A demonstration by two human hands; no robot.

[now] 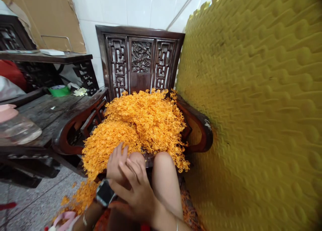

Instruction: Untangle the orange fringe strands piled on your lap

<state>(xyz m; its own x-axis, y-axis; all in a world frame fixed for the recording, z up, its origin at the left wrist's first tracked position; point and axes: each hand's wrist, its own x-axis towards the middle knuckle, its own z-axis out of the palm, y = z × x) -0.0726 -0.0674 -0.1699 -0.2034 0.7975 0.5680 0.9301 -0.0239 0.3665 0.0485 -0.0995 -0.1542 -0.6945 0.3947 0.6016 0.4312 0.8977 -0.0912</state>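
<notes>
A large heap of small orange frilly pieces, which look like artificial flower parts, fills the seat of a dark carved wooden chair. My left hand, with a watch on its wrist, reaches to the heap's front edge, fingers stretched out. My right hand lies partly over it near my knees, its fingers spread. I see nothing held in either hand. Part of the left hand is hidden behind the right.
A yellow textured foam mat stands close on the right. On the left, a wooden table bears a clear jar with a pink lid and green tape. Orange pieces and a pink ring-shaped thing lie low at left.
</notes>
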